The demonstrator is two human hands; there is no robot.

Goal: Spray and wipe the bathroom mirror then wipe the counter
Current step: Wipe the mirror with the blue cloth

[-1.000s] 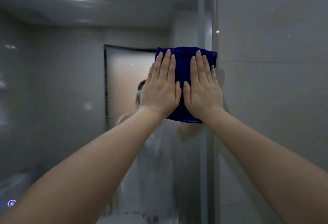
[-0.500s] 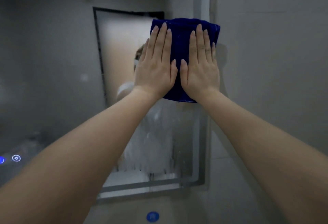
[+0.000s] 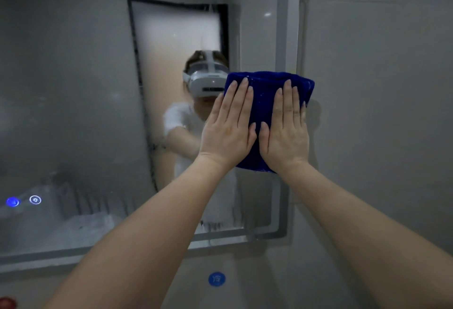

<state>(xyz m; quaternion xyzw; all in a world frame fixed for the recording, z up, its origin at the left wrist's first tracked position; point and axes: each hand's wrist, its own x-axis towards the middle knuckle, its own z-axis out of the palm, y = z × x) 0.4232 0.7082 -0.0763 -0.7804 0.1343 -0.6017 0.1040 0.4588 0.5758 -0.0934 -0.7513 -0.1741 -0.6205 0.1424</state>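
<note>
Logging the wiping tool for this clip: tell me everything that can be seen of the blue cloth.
The blue cloth is deep royal blue and plush, like microfibre, apparently folded into a thick pad with a rounded top edge. It lies flat against the mirror at its right side, partly over the grey border strip. The left hand and right hand press it side by side with straight fingers, covering its middle. Only its top, sides and lower edge show. Whether it is wet cannot be told.

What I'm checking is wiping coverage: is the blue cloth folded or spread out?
Folded: the blue cloth is a compact pad with a rounded, doubled top edge, pressed to the mirror by the left hand and right hand.
</note>
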